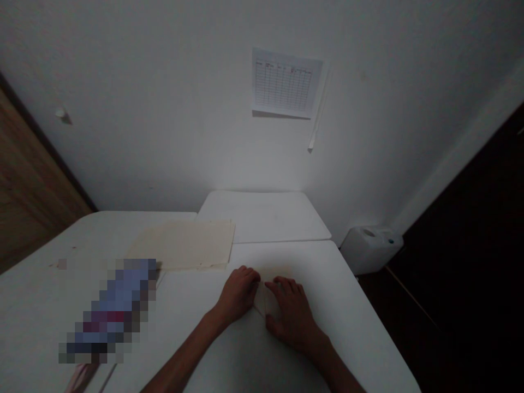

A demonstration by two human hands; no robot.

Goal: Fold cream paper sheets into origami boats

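On the white table, a small cream sheet of paper (260,302) with a folded-looking pointed edge lies between my two hands. My left hand (240,292) grips its left side, fingers curled and pressed together. Across the right part of the sheet rests my right hand (292,311), with its thumb and index finger spread apart and its palm facing down. The far part of the paper shows faintly beyond the fingertips. Much of the sheet is covered by my hands, so its full shape is hidden.
Larger cream sheets (188,244) lie on the table's left half. Nearer stands a pixelated blue object (126,295) with a strap or cable below it. A white plastic canister (370,248) is on the floor at right. A printed chart (284,84) hangs on the wall.
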